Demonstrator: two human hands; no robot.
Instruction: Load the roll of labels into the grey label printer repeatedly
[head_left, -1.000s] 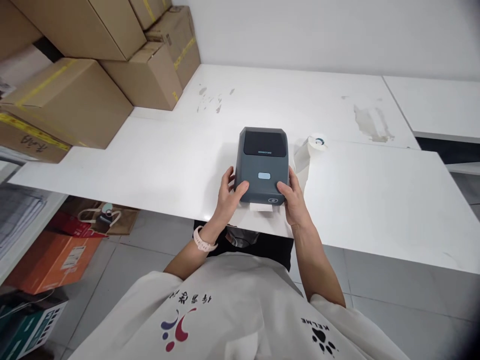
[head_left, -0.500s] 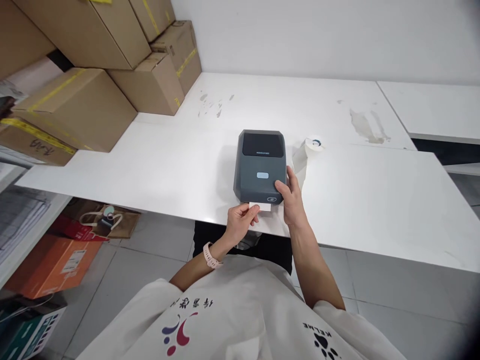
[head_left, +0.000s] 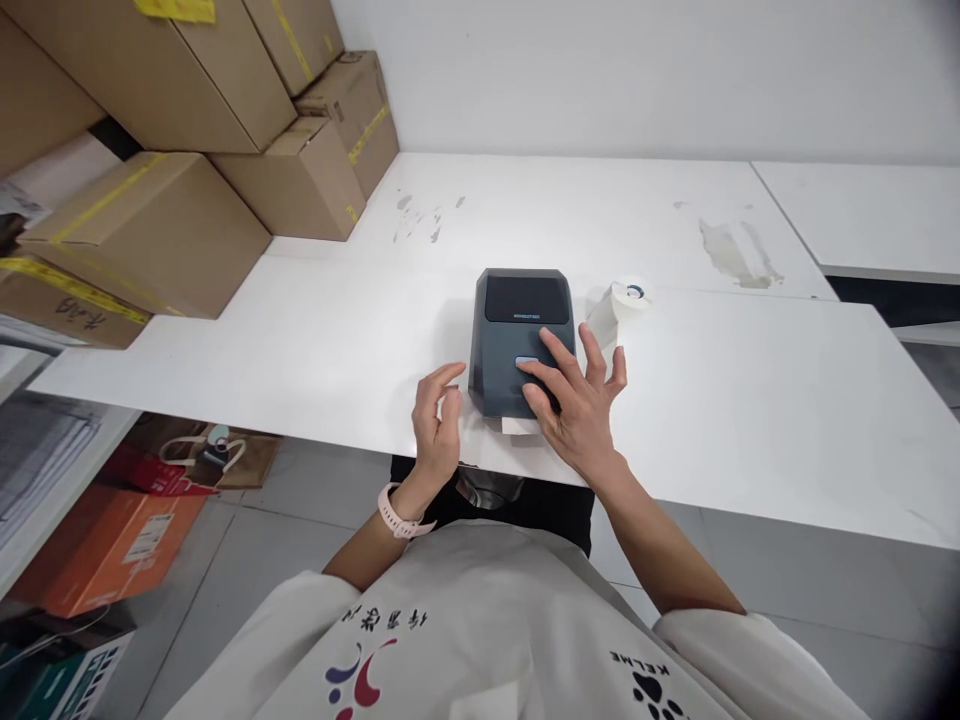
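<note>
A dark grey label printer (head_left: 500, 350) sits on the white table, its lid closed, with a white paper label (head_left: 519, 426) sticking out of its front slot. Over the printer's right half is my right hand (head_left: 579, 405), fingers spread and holding nothing; its index finger lies at the light button on top. Beside the printer's left side my left hand (head_left: 438, 418) is raised, fingers bent but apart, with nothing in it. To the right of the printer lies a white paper roll (head_left: 626, 298) with a loose strip, partly hidden behind my right fingers.
Cardboard boxes (head_left: 157, 225) with yellow tape are stacked on the table's left end. The white table (head_left: 750, 400) has peeled patches near the wall. Below on the left are an orange box (head_left: 124, 545) and a paper bag (head_left: 255, 458).
My left hand has let go of the label and moved left, away from the printer. My right hand has shifted from the printer's front right corner onto its top, fingers now spread.
</note>
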